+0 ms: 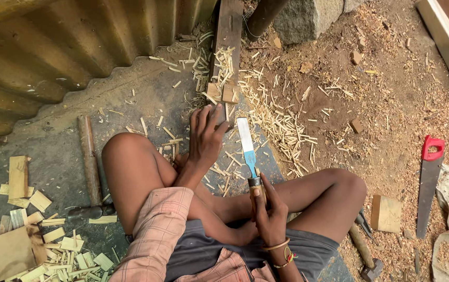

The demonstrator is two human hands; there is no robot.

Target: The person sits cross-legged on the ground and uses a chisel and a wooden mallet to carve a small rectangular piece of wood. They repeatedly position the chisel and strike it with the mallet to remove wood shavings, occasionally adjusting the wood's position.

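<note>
- My left hand reaches far forward, fingers curled down over a small wood block on the ground, gripping its near end.
- My right hand clenches the handle of a chisel, blade pointing away, just right of the left hand.
- More cut blocks lie just beyond, against a dark plank.
- Wood splinters litter the ground to the right.
- A hammer lies left of my knee; a red-handled saw lies far right.
</note>
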